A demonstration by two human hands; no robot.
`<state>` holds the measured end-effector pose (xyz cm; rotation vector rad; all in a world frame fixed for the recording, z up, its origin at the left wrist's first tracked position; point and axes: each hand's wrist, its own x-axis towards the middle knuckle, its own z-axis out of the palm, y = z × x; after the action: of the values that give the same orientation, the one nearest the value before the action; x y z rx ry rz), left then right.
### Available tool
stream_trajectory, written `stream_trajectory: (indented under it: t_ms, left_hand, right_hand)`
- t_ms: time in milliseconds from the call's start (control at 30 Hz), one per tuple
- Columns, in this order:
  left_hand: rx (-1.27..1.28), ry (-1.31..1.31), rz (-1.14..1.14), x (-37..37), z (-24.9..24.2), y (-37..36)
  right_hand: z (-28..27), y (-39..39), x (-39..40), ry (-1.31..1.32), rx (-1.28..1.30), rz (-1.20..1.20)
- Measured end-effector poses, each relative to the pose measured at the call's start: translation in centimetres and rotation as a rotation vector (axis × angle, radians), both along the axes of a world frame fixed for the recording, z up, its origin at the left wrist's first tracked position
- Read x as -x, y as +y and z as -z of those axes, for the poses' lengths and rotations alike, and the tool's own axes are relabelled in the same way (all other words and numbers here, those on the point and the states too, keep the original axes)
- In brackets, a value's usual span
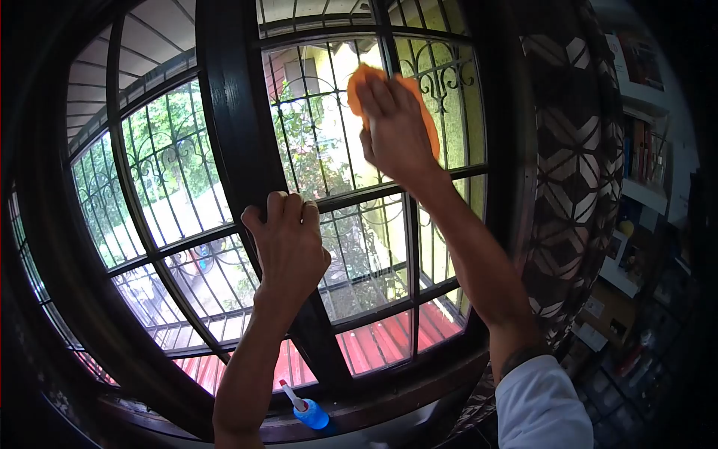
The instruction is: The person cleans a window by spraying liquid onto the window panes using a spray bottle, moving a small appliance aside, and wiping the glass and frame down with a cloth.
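Note:
My right hand presses an orange cloth flat against an upper glass pane of the window. Its fingers lie over the cloth, which shows around them. Lower and to the left, my left hand has its fingers curled over the dark window frame where the upright meets a crossbar; a ring shows on one finger. On the sill below stands a spray bottle with blue liquid and a white and red nozzle, a little tilted in this view, touched by neither hand.
Dark metal grilles stand outside the panes, with a red corrugated roof and plants beyond. A patterned curtain hangs at the right. Past it are white shelves with books. The dark sill runs along the bottom.

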<state>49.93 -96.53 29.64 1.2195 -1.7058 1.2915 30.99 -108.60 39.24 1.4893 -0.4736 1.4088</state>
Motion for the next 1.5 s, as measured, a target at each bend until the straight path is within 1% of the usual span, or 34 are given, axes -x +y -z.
stream_trajectory:
  t_ms: [67, 100, 133, 200, 233, 267, 333, 433, 467, 533, 600, 633, 667, 700, 733, 767, 800, 867, 900, 1067, 1100, 1133, 1200, 1233, 1267, 1333, 1367, 1400, 1433, 1467, 1500]
  left_hand:
    - [0.008, -0.01, -0.005, 0.1, 0.2, -0.1]
    - [0.015, -0.019, -0.005, 0.1, 0.2, -0.1]
    - [0.024, -0.018, -0.008, 0.2, 0.1, -0.1]
    - [0.0, -0.014, -0.028, 0.5, 0.3, -0.1]
    - [-0.004, -0.004, -0.027, 0.6, 0.4, -0.1]
    - [-0.005, -0.006, -0.024, 0.6, 0.5, -0.1]
    - [0.011, 0.012, 0.008, 0.4, 0.5, -0.1]
    - [0.022, 0.007, 0.011, 0.2, 0.6, -0.1]
    - [0.021, 0.011, 0.009, 0.1, 0.6, -0.1]
    - [0.011, 0.008, 0.016, 0.1, 0.5, 0.1]
    - [0.017, 0.008, 0.019, 0.1, 0.5, 0.1]
    - [0.023, 0.005, 0.023, 0.2, 0.6, 0.0]
    - [0.012, 0.007, 0.027, 0.2, 0.6, 0.0]
    - [0.026, 0.005, 0.02, 0.3, 0.6, 0.0]
    - [0.038, 0.004, 0.015, 0.3, 0.7, 0.0]
    - [0.035, 0.001, 0.0, 0.3, 0.7, 0.0]
    - [0.023, 0.004, 0.003, 0.3, 0.7, 0.1]
    - [0.039, -0.008, 0.007, 0.2, 0.6, 0.2]
    - [0.03, -0.008, 0.0, 0.2, 0.6, 0.2]
    - [0.018, 0.003, -0.02, 0.4, 0.6, 0.1]
    - [0.029, 0.007, -0.018, 0.4, 0.6, 0.2]
    - [0.025, 0.009, -0.028, 0.2, 0.4, 0.2]
    - [-0.034, 0.036, 0.042, -0.1, -0.1, 0.4]
    - [0.024, 0.068, 0.131, -0.3, -0.5, 0.8]
    - [0.035, 0.066, 0.128, -0.6, -1.0, 1.2]
    - [0.174, 0.165, 0.247, -0.8, -1.8, 2.0]
    - [0.217, 0.173, 0.248, -0.5, -2.2, 2.2]
    - [0.206, 0.174, 0.253, -0.3, -2.2, 2.2]
    - [0.204, 0.162, 0.267, 0.0, -2.1, 2.1]
    - [0.209, 0.153, 0.277, 0.1, -2.0, 2.0]
    - [0.174, 0.145, 0.252, 0.4, -1.7, 2.0]
  right_hand:
    - [2.2, 0.2, 0.4, 0.034, -0.163, -0.081]
    - [1.7, 0.9, 0.3, 0.0, -0.191, -0.18]
    - [0.9, 1.4, -0.2, 0.002, -0.182, -0.184]
    - [-1.3, 2.9, -2.2, -0.03, -0.022, -0.224]
    - [-2.7, 3.9, -3.6, 0.034, 0.068, -0.159]
    - [-3.7, 3.6, -5.4, 0.106, 0.098, -0.176]
    - [-5.3, 2.8, -8.5, 0.204, 0.058, -0.194]
    - [-5.5, 1.5, -8.4, 0.21, 0.032, -0.185]
    - [-5.4, 1.0, -7.3, 0.205, 0.044, -0.059]
    - [-5.8, -0.1, -4.6, 0.098, 0.076, 0.166]
    - [-6.2, -0.3, -1.5, -0.032, 0.031, 0.158]
    - [-6.1, -0.4, -0.7, 0.01, 0.074, 0.134]
    - [-6.2, -0.6, -0.6, 0.012, 0.064, 0.138]
    - [-6.3, -0.7, -0.5, 0.022, 0.067, 0.17]
    - [-5.9, -0.7, -0.3, 0.033, 0.069, 0.203]
    - [-5.4, -0.6, 0.1, 0.054, 0.041, 0.157]
    - [-4.4, -0.5, 0.4, 0.059, 0.028, 0.16]
    - [-1.4, 0.7, 1.1, 0.148, -0.047, 0.045]
    - [0.7, 1.0, 1.2, 0.141, -0.061, 0.004]
    - [9.3, 3.2, 2.7, 0.269, -0.31, -0.113]
    - [10.4, 3.9, 2.8, 0.3, -0.337, -0.166]
    - [10.3, 3.9, 2.8, 0.304, -0.339, -0.176]
    - [9.4, 4.2, 2.7, 0.26, -0.373, -0.268]
    - [8.6, 4.4, 1.9, 0.254, -0.387, -0.349]
    - [8.1, 4.8, 0.8, 0.276, -0.25, -0.348]
    - [7.6, 5.9, -2.6, 0.329, -0.35, -0.434]
    - [8.0, 5.6, -4.5, 0.377, -0.355, -0.386]
    - [8.6, 5.3, -5.9, 0.426, -0.364, -0.34]
    - [9.5, 5.2, -6.2, 0.379, -0.295, -0.249]
    - [9.8, 4.8, -6.0, 0.385, -0.3, -0.25]
    - [10.2, 4.5, -5.2, 0.361, -0.249, -0.204]
